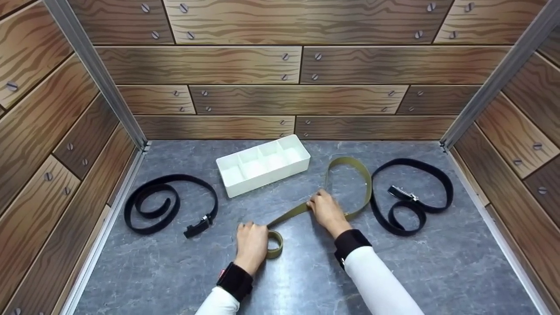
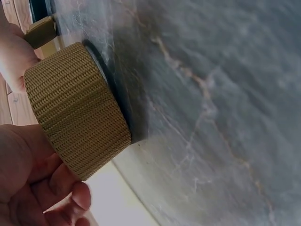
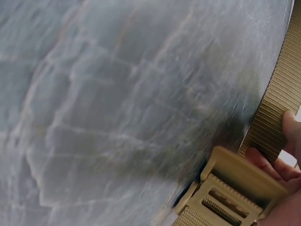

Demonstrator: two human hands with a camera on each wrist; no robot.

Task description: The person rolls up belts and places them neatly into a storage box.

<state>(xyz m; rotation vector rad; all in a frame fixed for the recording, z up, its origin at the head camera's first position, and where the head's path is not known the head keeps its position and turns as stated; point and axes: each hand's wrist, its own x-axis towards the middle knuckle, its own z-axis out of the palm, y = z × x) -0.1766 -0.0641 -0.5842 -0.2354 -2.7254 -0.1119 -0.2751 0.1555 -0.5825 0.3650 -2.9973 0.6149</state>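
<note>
A khaki webbing belt (image 1: pixel 358 168) stretches between the hands, with a loop standing at its right and a rolled coil (image 2: pixel 77 110) at its left end. My left hand (image 1: pixel 252 247) holds the belt beside this coil; the left wrist view shows its curled fingers (image 2: pixel 59 188) against the coil's edge. Farther right, my right hand (image 1: pixel 328 212) pinches the strap between thumb and fingers. Right by those fingers, a khaki buckle (image 3: pixel 225 197) shows in the right wrist view.
Behind the hands stands a white tray (image 1: pixel 264 181) with several compartments. A black belt (image 1: pixel 175 177) lies loosely coiled at the left, its buckle toward the front. Another black belt (image 1: pixel 447 186) curls at the right, close to the khaki loop. Wood-patterned walls (image 1: pixel 245 65) enclose the grey marbled surface (image 1: pixel 144 275).
</note>
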